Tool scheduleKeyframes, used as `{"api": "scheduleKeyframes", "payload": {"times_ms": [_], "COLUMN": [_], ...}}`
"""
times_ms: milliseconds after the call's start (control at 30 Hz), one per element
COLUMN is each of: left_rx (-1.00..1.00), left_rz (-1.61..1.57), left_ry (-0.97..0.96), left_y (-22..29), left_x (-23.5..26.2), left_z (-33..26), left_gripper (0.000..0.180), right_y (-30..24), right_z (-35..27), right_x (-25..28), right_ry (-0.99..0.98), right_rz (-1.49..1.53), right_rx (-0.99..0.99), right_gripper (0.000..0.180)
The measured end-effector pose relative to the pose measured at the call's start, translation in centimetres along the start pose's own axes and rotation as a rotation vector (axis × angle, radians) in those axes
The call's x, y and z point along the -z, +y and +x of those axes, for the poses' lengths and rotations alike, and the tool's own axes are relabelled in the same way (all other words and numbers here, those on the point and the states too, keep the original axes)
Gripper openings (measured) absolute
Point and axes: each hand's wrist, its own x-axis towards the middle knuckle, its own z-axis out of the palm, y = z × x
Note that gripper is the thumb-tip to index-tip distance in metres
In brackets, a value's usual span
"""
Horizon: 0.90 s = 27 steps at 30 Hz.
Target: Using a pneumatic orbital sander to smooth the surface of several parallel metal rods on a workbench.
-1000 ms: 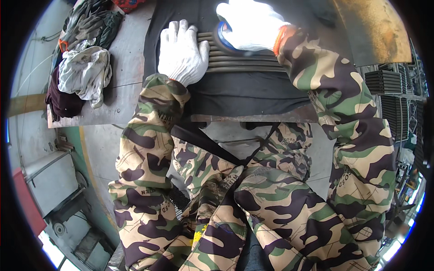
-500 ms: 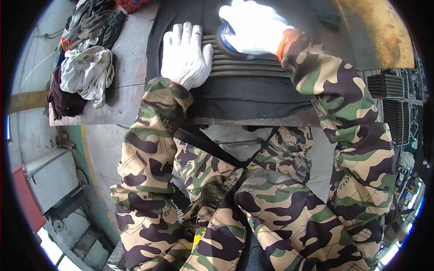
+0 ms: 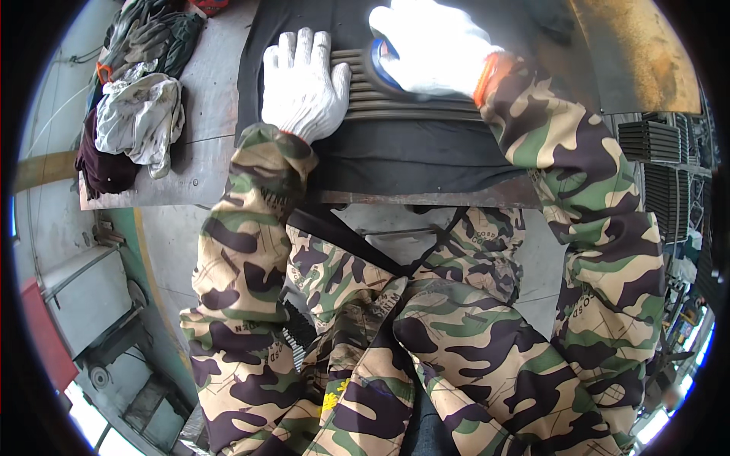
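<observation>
Several grey metal bars (image 3: 414,111) lie side by side on a black cloth (image 3: 411,159) over the workbench. My left hand (image 3: 303,90), in a white knitted glove, rests flat across their left ends, fingers stretched out and away from me. Over the middle of the bars, my gloved right hand (image 3: 437,49) is wrapped round a round, blue-sided tool (image 3: 385,62) with a dark rim. The tool sits against the tops of the bars; its underside is hidden, and my glove covers most of its body.
A pile of dark gloves (image 3: 156,42) and a crumpled white cloth (image 3: 141,118) lies on the bench's left side. A rust-brown sheet (image 3: 639,53) is at the far right. Stacked dark metal racks (image 3: 650,143) stand beyond the right edge. The bench's near edge runs just before my lap.
The whole view has shifted slightly, so bench and left hand appear a little farther up and left. Against the bars, the right hand with the round tool has slid slightly right and nearer.
</observation>
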Motion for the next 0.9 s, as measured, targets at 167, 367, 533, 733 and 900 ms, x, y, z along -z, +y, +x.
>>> {"api": "scheduleKeyframes", "payload": {"times_ms": [167, 367, 533, 733, 900], "left_rx": [0.002, 0.015, -0.023, -0.033, -0.041], "left_rz": [-0.007, 0.002, 0.011, 0.041, 0.04], "left_ry": [-0.035, -0.019, 0.081, 0.117, 0.132], "left_y": [0.3, 0.7, 0.9, 0.3, 0.2], "left_x": [0.4, 1.1, 1.0, 0.4, -0.1], "left_z": [-0.1, -1.1, -1.3, -1.3, -0.9], "left_gripper": [0.054, 0.053, 0.052, 0.05, 0.05], "right_y": [-0.4, -0.6, -0.8, -2.0, -0.6], "right_z": [0.4, 0.2, 0.0, -0.3, -0.4], "right_x": [0.4, 1.5, 1.4, 2.1, 0.6], "right_ry": [-0.119, -0.166, -0.178, -0.178, -0.035], "right_rz": [-0.008, -0.001, 0.01, 0.031, -0.004], "right_rx": [-0.063, -0.068, -0.053, -0.03, 0.002], "right_gripper": [0.025, 0.026, 0.026, 0.025, 0.025]}}
